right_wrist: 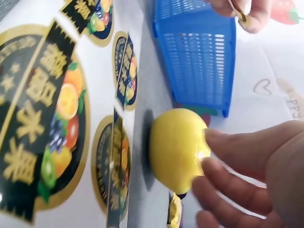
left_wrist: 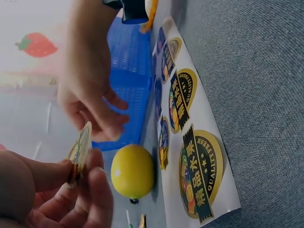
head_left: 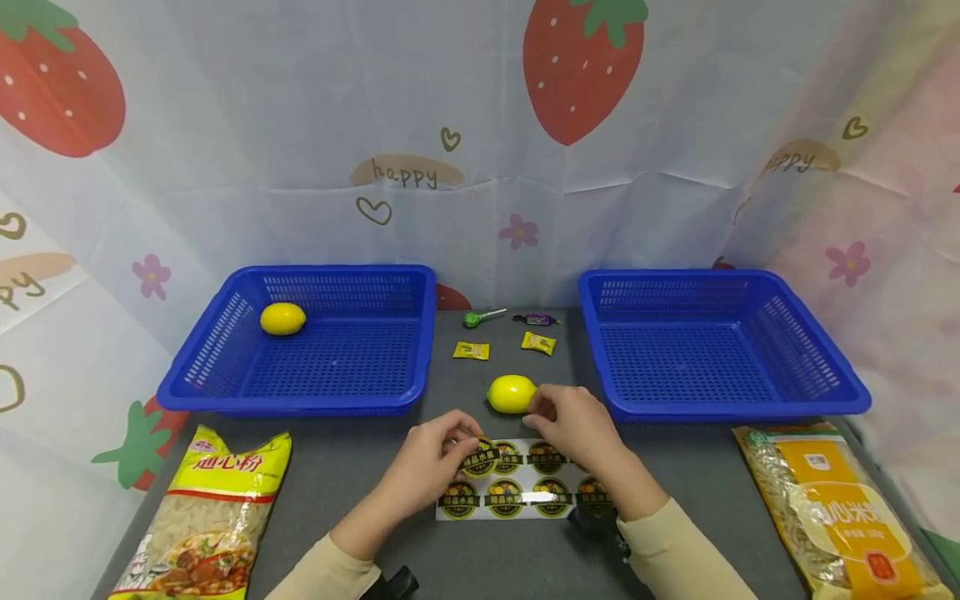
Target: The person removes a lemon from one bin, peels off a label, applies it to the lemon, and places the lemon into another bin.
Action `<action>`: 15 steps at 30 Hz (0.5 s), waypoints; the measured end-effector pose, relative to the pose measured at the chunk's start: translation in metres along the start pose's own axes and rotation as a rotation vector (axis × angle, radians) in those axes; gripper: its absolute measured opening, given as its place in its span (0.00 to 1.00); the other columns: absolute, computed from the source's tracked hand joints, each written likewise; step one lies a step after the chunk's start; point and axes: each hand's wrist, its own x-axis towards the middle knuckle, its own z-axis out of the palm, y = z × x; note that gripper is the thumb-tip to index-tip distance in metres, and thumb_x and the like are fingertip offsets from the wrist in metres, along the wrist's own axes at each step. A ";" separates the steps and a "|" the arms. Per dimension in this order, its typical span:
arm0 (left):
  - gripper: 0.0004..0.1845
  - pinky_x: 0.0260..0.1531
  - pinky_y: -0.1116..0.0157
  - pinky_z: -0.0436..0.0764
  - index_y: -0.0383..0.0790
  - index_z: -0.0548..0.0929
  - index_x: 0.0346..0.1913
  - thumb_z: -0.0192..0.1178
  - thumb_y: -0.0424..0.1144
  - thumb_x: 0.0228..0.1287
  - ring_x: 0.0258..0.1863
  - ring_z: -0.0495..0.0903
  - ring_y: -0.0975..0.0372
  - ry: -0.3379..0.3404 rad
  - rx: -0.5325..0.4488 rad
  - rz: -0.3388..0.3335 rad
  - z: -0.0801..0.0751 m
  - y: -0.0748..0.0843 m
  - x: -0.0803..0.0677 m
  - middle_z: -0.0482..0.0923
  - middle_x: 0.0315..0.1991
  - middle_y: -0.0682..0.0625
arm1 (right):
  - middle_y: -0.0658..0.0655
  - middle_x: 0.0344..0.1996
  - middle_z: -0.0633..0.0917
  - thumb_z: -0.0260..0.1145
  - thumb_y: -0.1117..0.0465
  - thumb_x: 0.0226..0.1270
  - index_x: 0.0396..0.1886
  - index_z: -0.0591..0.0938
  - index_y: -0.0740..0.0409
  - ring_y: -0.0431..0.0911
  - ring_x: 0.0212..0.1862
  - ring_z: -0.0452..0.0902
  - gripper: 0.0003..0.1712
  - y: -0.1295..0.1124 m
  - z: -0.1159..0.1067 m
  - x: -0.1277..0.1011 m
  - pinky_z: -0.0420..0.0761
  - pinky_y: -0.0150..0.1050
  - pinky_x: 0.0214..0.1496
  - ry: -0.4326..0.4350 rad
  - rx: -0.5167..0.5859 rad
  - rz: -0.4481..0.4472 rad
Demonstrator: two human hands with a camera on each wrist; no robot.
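A yellow lemon (head_left: pixel 512 393) lies on the grey table just behind a white sheet of round fruit stickers (head_left: pixel 517 493). My left hand (head_left: pixel 467 440) pinches one peeled round sticker (left_wrist: pixel 80 151) between thumb and fingers, lifted above the sheet's left end. My right hand (head_left: pixel 542 408) reaches to the lemon's right side, its thumb and fingertips (right_wrist: pixel 223 164) loosely bent and just touching the lemon (right_wrist: pixel 176 148). A second lemon (head_left: pixel 282 318) sits in the far left corner of the left blue basket (head_left: pixel 300 400).
An empty blue basket (head_left: pixel 750 407) stands at the right. Small candies (head_left: pixel 471 350) and a green lollipop (head_left: pixel 477 317) lie between the baskets. Pasta bags lie at the front left (head_left: pixel 210 517) and front right (head_left: pixel 832 508). A strawberry-print cloth (head_left: pixel 480 125) backs the table.
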 end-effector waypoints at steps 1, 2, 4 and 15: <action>0.05 0.31 0.66 0.82 0.45 0.83 0.44 0.60 0.32 0.72 0.30 0.83 0.62 0.012 0.020 0.011 0.000 0.000 0.001 0.85 0.36 0.52 | 0.45 0.30 0.85 0.78 0.55 0.60 0.34 0.84 0.48 0.40 0.33 0.80 0.09 -0.001 0.000 0.001 0.80 0.39 0.36 0.028 0.008 -0.009; 0.06 0.33 0.68 0.81 0.45 0.83 0.45 0.61 0.31 0.71 0.31 0.81 0.63 0.020 0.037 0.019 0.001 0.000 0.001 0.85 0.36 0.53 | 0.47 0.33 0.86 0.78 0.56 0.59 0.37 0.84 0.49 0.42 0.35 0.81 0.11 -0.001 0.001 0.002 0.81 0.41 0.39 0.057 0.017 -0.027; 0.08 0.35 0.68 0.80 0.46 0.82 0.46 0.63 0.30 0.68 0.33 0.80 0.65 0.027 0.046 0.026 0.002 0.000 0.002 0.85 0.37 0.54 | 0.51 0.41 0.86 0.79 0.56 0.58 0.44 0.84 0.51 0.47 0.44 0.82 0.16 -0.002 0.002 0.006 0.83 0.45 0.47 0.098 0.029 -0.057; 0.10 0.31 0.71 0.78 0.44 0.84 0.43 0.69 0.29 0.61 0.30 0.76 0.64 0.067 0.031 0.013 0.006 0.001 0.004 0.82 0.34 0.52 | 0.57 0.66 0.75 0.81 0.56 0.55 0.67 0.79 0.46 0.58 0.71 0.62 0.38 -0.001 0.022 0.029 0.71 0.60 0.69 0.020 0.030 -0.097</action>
